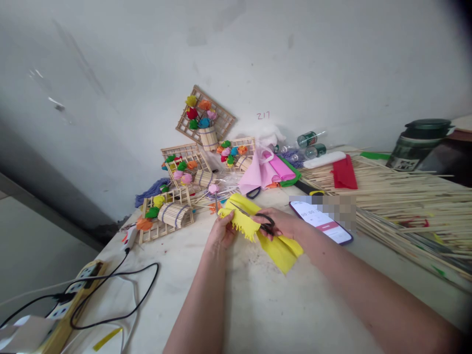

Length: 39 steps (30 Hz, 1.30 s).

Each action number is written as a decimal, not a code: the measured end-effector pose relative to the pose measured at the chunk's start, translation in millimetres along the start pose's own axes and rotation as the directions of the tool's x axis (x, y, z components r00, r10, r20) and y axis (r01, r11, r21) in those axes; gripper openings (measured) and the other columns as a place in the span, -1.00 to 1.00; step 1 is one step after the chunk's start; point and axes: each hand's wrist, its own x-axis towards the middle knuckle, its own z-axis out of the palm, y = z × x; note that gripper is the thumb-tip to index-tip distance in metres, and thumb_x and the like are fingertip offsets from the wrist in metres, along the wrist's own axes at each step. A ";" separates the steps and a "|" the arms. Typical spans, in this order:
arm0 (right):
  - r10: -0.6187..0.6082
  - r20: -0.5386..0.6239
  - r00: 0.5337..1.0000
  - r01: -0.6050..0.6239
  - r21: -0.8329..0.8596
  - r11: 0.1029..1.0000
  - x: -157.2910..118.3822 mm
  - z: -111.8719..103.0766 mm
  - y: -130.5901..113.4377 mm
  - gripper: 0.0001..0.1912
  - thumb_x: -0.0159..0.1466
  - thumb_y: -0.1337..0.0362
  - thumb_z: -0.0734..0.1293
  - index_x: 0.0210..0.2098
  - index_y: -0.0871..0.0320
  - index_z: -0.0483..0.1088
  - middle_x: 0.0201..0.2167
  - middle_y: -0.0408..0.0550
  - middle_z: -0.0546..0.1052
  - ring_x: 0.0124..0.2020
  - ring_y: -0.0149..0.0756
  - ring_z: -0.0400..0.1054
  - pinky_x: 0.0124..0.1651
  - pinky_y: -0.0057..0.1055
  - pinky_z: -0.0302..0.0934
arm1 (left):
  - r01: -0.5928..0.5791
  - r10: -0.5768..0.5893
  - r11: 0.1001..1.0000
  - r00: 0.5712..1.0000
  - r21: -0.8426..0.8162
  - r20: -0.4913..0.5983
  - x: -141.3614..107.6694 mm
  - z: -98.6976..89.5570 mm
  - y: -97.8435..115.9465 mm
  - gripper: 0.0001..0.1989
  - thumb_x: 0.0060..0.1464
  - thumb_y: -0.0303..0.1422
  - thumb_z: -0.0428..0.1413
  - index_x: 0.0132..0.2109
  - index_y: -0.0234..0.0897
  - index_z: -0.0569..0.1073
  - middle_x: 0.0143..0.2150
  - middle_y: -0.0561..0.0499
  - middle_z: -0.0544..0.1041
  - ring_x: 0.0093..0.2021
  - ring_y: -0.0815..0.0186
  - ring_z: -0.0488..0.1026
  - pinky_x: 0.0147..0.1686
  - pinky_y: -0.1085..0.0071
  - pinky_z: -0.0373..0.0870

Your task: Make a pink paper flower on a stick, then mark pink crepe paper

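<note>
A strip of yellow crepe paper [246, 225] with a fringed lower edge is pinched in my left hand [222, 230] at its left end. My right hand [282, 223] grips black-handled scissors [266, 222], whose blades lie across the upper part of the fringed strip and point up and left. Behind and beneath lies more yellow crepe paper [282, 251], reaching out under my right hand to the right. Just beyond my left hand a pink paper flower [213, 188] stands on a thin stem. Some fingers of both hands are hidden by the paper and the handles.
Bamboo lattice frames with paper flowers [173, 215] stand at the left and back. A phone [320, 222] lies right of my hands, near pink paper [263, 172], red paper [345, 172] and many bamboo sticks [401, 206]. A power strip [79, 290] with cables occupies the left front; a dark jar [420, 142] stands far right.
</note>
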 end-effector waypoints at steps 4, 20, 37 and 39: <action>-0.004 0.001 1.000 0.004 -0.002 1.000 0.4 -0.2 -0.5 -0.66 0.02 0.04 0.32 -0.49 0.22 0.25 -0.74 -0.23 0.31 -0.79 -0.57 0.12 -0.80 -0.62 -0.22 | -0.014 0.014 1.000 0.999 0.008 0.029 -0.7 0.9 -1.6 -0.80 -0.10 -0.56 0.12 -0.24 -0.36 0.41 -0.25 -0.08 0.51 -0.28 0.29 0.48 -0.20 0.38 0.43; -0.062 -0.113 0.992 0.055 -0.066 0.996 1.6 14.0 -3.0 -0.67 -0.05 0.08 0.36 -0.58 0.21 0.22 -0.75 -0.27 0.22 -0.74 -0.60 0.03 -0.71 -0.59 -0.14 | -0.153 0.154 0.988 0.988 0.026 -0.019 1.6 -4.5 0.7 -0.73 -0.15 -0.48 0.17 -0.20 -0.30 0.41 -0.28 -0.03 0.53 -0.31 0.29 0.49 -0.24 0.39 0.43; -0.056 -0.048 0.997 0.056 0.016 0.998 3.0 6.5 0.3 -0.81 0.05 0.19 0.27 -0.51 0.21 0.25 -0.69 -0.20 0.33 -0.76 -0.56 0.13 -0.73 -0.60 -0.10 | -0.220 0.217 0.973 0.975 0.072 0.041 -0.7 -2.7 1.3 -0.83 -0.11 -0.48 0.16 -0.27 -0.29 0.43 -0.34 0.02 0.52 -0.39 0.39 0.47 -0.31 0.48 0.43; -0.068 -0.044 0.997 0.069 0.022 0.997 3.4 7.3 0.0 -0.79 0.05 0.18 0.26 -0.52 0.21 0.24 -0.71 -0.21 0.31 -0.76 -0.56 0.11 -0.73 -0.60 -0.11 | -0.223 0.221 0.973 0.974 0.058 0.039 0.3 -3.8 0.5 -0.81 -0.12 -0.48 0.17 -0.26 -0.29 0.43 -0.32 0.02 0.52 -0.37 0.38 0.47 -0.30 0.47 0.43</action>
